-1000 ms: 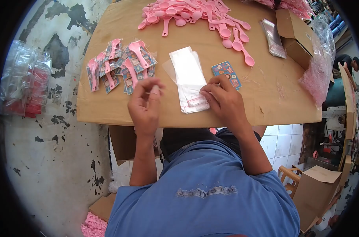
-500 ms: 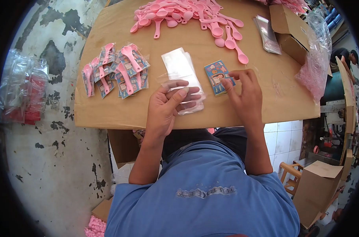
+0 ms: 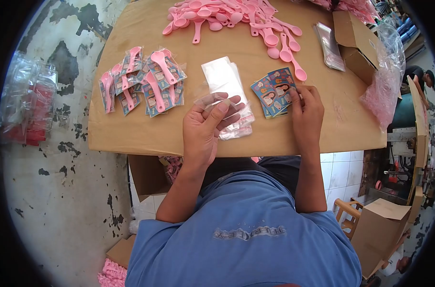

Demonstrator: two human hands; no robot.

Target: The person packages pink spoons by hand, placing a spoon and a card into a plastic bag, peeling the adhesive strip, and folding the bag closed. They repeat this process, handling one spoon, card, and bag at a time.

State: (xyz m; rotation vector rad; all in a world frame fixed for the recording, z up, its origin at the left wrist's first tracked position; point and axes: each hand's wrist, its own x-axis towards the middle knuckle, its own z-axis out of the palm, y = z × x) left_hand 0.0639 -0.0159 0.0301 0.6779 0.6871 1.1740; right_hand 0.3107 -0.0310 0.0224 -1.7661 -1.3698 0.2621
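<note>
My left hand [image 3: 205,124] holds a clear plastic bag [image 3: 209,99] between thumb and fingers, above a stack of clear bags [image 3: 223,76]. To its right, my right hand [image 3: 306,112] pinches the right edge of a blue printed card [image 3: 280,85]. That card lies tilted over a stack of similar cards [image 3: 264,91]. At the left of the table, several packed pink spoons [image 3: 154,91] with blue cards lie in clear bags. A heap of loose pink spoons [image 3: 217,14] is at the far side.
On the brown-covered table [image 3: 145,136], another pack of clear bags [image 3: 329,48] lies beside an open cardboard box [image 3: 356,43] at the far right. Bubble wrap [image 3: 382,81] hangs over the right edge. Another person [image 3: 421,74] is at the far right.
My right hand has closed on the top card and moved it up and right, fanning it off the stack. My left hand has shifted slightly right with the bag.
</note>
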